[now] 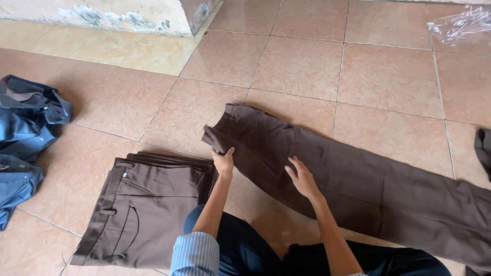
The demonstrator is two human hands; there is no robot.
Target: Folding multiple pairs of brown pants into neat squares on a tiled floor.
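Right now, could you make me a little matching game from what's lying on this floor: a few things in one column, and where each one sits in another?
Things:
1. brown trousers laid out flat
2. stack of folded brown trousers
3. blue clothes
4. clear plastic bag

Places:
A. far left edge
B. top right corner
C. under both hands, centre to right
D. lower left, beside the left arm

Pairs: 1-C, 2-D, 3-A, 4-B

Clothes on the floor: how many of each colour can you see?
Brown trousers laid out flat, under both hands: 1
Folded brown trousers stack: 1 stack, number hidden
Blue garment heap: 1 heap, pieces unclear
Dark garment at right edge: 1
Total: 4 groups
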